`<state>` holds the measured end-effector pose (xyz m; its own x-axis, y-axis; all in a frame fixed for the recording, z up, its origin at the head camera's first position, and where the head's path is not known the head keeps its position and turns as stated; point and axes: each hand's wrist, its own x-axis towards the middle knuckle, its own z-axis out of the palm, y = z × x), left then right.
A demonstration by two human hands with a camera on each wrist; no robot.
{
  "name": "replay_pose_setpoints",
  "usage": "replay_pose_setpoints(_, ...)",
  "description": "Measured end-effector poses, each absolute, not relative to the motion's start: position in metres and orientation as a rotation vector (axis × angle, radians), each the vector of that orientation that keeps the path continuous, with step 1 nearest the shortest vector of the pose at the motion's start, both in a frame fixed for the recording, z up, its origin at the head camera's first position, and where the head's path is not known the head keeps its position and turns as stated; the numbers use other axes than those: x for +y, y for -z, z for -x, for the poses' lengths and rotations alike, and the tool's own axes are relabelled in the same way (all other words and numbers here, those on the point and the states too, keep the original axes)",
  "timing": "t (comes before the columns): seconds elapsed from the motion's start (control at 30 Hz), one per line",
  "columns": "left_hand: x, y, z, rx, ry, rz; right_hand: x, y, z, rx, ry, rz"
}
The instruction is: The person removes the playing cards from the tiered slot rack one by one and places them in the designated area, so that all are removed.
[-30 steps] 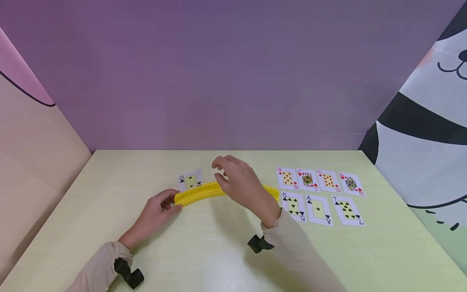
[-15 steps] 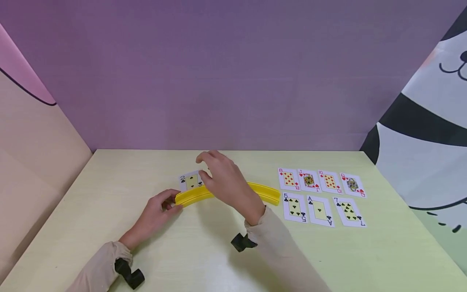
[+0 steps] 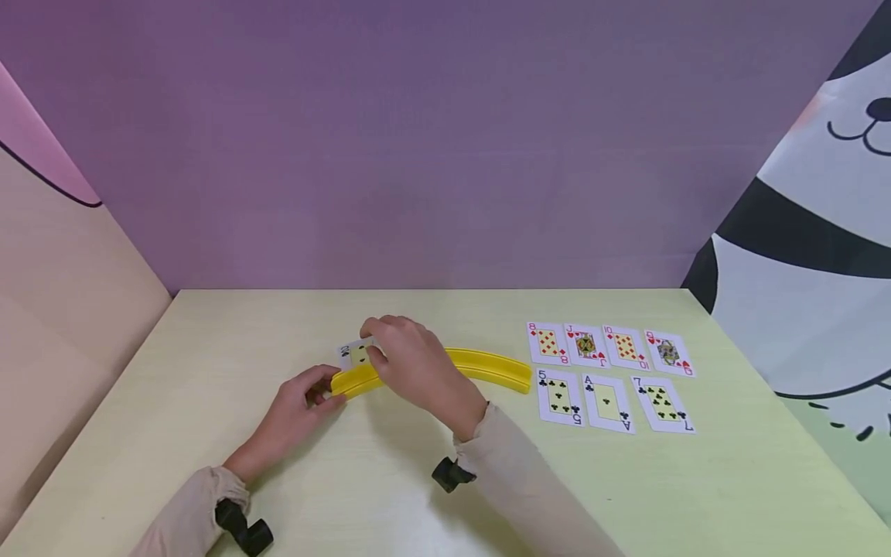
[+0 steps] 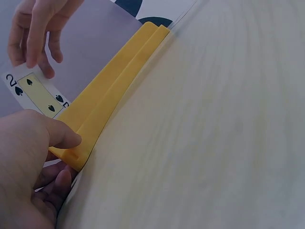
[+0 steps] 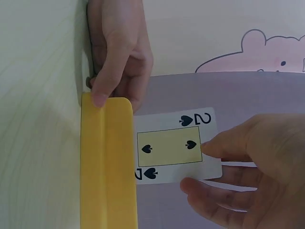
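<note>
A curved yellow playing card holder (image 3: 487, 368) stands on the table, and my left hand (image 3: 299, 406) grips its left end, thumb in front. The two of spades (image 5: 170, 146) is upright in the holder near that end. At the card's upper edge, my right hand (image 3: 418, 367) pinches it, with the thumb (image 5: 224, 143) on its face and fingers behind. The left wrist view shows the same card (image 4: 40, 98) with its lower edge hidden by the holder.
To the right of the holder, cards lie face up in two rows. The eight of diamonds (image 3: 547, 343) begins the far row; the five of clubs (image 3: 558, 397), ace of clubs (image 3: 608, 403) and seven of clubs (image 3: 661, 404) form the near one. A purple wall (image 3: 431, 155) stands behind the table.
My right hand has moved left along the holder and down onto the two of spades, now holding its top. My left hand has stayed on the holder's left end.
</note>
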<state>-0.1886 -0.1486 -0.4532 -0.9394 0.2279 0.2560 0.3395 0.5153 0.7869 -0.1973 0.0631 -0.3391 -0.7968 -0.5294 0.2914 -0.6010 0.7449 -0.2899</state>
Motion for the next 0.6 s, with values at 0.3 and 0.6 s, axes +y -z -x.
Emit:
replay_pose_setpoints(0.3,-0.1487,0.454,0.1899,-2.624,1.384,0.497,0.0607,0.3457,0.1984,-2.736,-0.506,-0.954)
replay_pose_setpoints(0.6,-0.1478,0.4523,0.1882,-2.631,1.392,0.503,0.0678,0.3432,0.2003,-2.749,-0.523,-0.931)
